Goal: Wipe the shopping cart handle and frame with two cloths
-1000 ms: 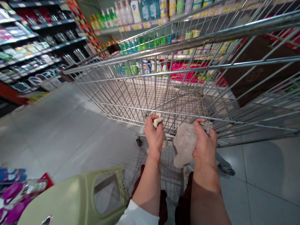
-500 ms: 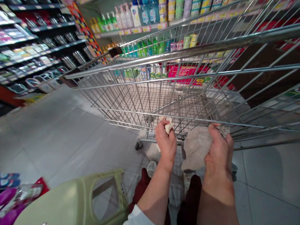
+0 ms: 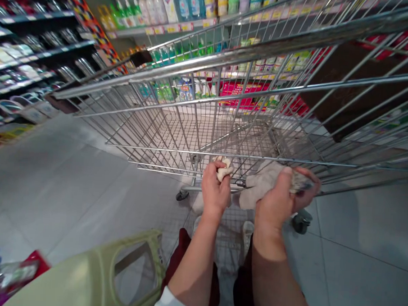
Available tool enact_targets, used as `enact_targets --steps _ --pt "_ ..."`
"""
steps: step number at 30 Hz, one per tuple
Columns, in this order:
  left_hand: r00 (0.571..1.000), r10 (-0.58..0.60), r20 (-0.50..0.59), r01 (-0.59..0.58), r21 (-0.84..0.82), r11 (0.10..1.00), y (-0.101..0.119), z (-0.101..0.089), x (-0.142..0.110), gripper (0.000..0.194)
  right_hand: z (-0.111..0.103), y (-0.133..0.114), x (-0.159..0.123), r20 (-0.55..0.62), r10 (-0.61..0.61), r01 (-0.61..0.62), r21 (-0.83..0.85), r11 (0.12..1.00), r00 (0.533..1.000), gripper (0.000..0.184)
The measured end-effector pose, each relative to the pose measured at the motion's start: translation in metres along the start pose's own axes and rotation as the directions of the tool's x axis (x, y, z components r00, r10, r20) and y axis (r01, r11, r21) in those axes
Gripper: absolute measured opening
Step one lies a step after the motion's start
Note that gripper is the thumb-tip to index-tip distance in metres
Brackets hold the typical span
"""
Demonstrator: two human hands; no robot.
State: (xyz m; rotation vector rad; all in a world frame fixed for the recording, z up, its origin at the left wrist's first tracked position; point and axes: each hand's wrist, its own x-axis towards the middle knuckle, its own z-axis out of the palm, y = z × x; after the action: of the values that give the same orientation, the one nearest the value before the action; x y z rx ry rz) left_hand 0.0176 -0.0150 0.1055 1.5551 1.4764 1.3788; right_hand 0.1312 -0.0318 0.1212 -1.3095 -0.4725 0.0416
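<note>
Our left hand [image 3: 216, 189] is clenched around a small crumpled pale rag [image 3: 223, 168], which pokes out above the fingers at 12 o'clock. Our right hand [image 3: 276, 206] grips a larger fluffy grey cloth [image 3: 261, 185], whose long axis lies roughly level and runs out from the thumb at 9 o'clock, ending just beside the left hand. Both hands are at the near end of a wire shopping cart [image 3: 228, 57], with a pale green plastic piece [image 3: 66, 278] at 7 o'clock.
</note>
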Motion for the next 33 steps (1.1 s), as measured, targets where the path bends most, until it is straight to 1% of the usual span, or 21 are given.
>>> enact_targets --steps 1,3,6,8,11,13,15,16,17,18,19,21,22,23,24,25,27,29,30,31,33 --pt "1.0 -0.017 0.01 0.017 -0.003 1.0 0.0 -0.001 0.0 0.02 -0.001 0.0 -0.001 0.045 -0.036 0.039 -0.062 0.997 0.998 0.017" --pt "0.999 -0.049 0.015 0.049 -0.001 0.999 0.0 -0.001 0.001 0.019 -0.002 -0.003 -0.003 0.115 -0.034 0.048 -0.125 0.991 0.993 0.017" --pt "0.998 -0.066 0.004 0.066 0.009 0.998 0.001 0.0 0.001 0.019 -0.001 -0.01 -0.012 0.143 0.037 -0.025 -0.089 0.996 0.989 0.021" --pt "0.998 -0.064 0.0 0.064 0.005 0.998 0.002 0.001 0.001 0.021 0.0 -0.014 -0.021 0.195 0.066 -0.055 -0.059 0.997 0.979 0.028" --pt "0.998 -0.063 0.008 0.063 -0.013 0.998 0.002 0.003 0.001 0.024 0.001 -0.016 -0.03 0.331 0.108 -0.078 -0.101 0.992 0.938 0.036" --pt "0.998 -0.066 0.018 0.067 -0.048 0.997 0.002 0.003 0.0 0.024 0.0 -0.012 -0.03 0.39 0.124 -0.074 -0.14 0.987 0.912 0.032" --pt "0.997 -0.066 -0.033 0.062 -0.108 0.992 0.004 0.002 -0.001 0.02 -0.001 -0.007 -0.027 0.413 0.12 -0.065 -0.145 0.987 0.903 0.023" --pt "0.993 -0.063 -0.098 0.05 -0.13 0.99 0.006 0.0 -0.002 0.017 -0.001 -0.005 -0.024 0.419 0.116 -0.065 -0.134 0.989 0.901 0.02" --pt "0.98 -0.059 -0.19 0.032 -0.139 0.99 0.008 -0.003 -0.003 0.013 -0.002 -0.003 -0.022 0.425 0.116 -0.072 -0.12 0.99 0.898 0.019" --pt "0.953 -0.05 -0.299 0.009 -0.138 0.99 0.01 -0.007 -0.003 0.012 -0.002 -0.003 -0.021 0.432 0.122 -0.085 -0.104 0.991 0.894 0.019" --pt "0.91 -0.036 -0.412 -0.02 -0.13 0.991 0.012 -0.011 -0.003 0.013 -0.002 -0.003 -0.019 0.44 0.132 -0.101 -0.094 0.99 0.888 0.019" --pt "0.804 -0.007 -0.595 -0.087 -0.128 0.988 0.014 -0.022 0.0 0.018 -0.003 -0.005 -0.018 0.47 0.145 -0.109 -0.104 0.989 0.871 0.018" --pt "0.755 -0.002 -0.655 -0.116 -0.138 0.984 0.014 -0.028 0.002 0.021 -0.004 -0.005 -0.018 0.493 0.145 -0.093 -0.129 0.987 0.858 0.018" --pt "0.716 -0.011 -0.698 -0.137 -0.156 0.978 0.013 -0.032 0.005 0.022 -0.004 -0.006 -0.017 0.52 0.142 -0.068 -0.158 0.985 0.842 0.017" --pt "0.691 -0.034 -0.722 -0.143 -0.182 0.973 0.011 -0.036 0.009 0.023 -0.005 -0.005 -0.016 0.547 0.14 -0.048 -0.179 0.983 0.825 0.018" --pt "0.681 -0.07 -0.729 -0.131 -0.215 0.968 0.009 -0.038 0.012 0.023 -0.005 -0.005 -0.015 0.57 0.146 -0.044 -0.189 0.981 0.809 0.018" --pt "0.688 -0.173 -0.705 -0.079 -0.31 0.947 0.004 -0.038 0.018 0.022 -0.005 -0.002 -0.012 0.598 0.183 -0.099 -0.171 0.98 0.78 0.019" --pt "0.714 -0.27 -0.646 -0.033 -0.416 0.909 0.0 -0.035 0.022 0.023 -0.005 0.001 -0.01 0.613 0.228 -0.198 -0.118 0.973 0.756 0.02" --pt "0.729 -0.297 -0.616 -0.02 -0.453 0.891 -0.001 -0.032 0.022 0.024 -0.005 0.003 -0.009 0.621 0.243 -0.237 -0.094 0.967 0.745 0.02" --pt "0.742 -0.306 -0.596 -0.018 -0.475 0.88 -0.002 -0.03 0.022 0.026 -0.005 0.004 -0.009 0.629 0.249 -0.259 -0.077 0.963 0.737 0.02" --pt "0.77 -0.28 -0.574 -0.027 -0.468 0.883 -0.001 -0.026 0.02 0.028 -0.005 0.005 -0.008 0.641 0.246 -0.272 -0.06 0.96 0.727 0.018"
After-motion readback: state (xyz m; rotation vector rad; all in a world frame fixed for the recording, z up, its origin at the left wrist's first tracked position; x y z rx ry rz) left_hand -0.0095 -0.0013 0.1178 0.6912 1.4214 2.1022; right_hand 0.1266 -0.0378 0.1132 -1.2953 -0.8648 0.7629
